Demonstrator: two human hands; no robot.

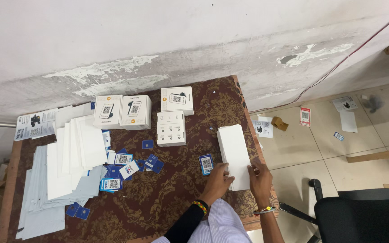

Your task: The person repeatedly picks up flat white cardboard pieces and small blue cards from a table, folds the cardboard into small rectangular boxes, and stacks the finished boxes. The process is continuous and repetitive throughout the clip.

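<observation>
Here, both hands meet at the near end of a flat white box lying lengthwise on the tabletop, close to its right edge. Left hand rests fingers on the box's near left corner, loosely curled, gripping nothing else. Right hand presses the near right corner, fingers bent against its edge. A blue code card lies just beside the left hand. Farther left: scattered blue cards, a stack of white sheets. Four small white boxes sit near the wall. Black chair stands right.
</observation>
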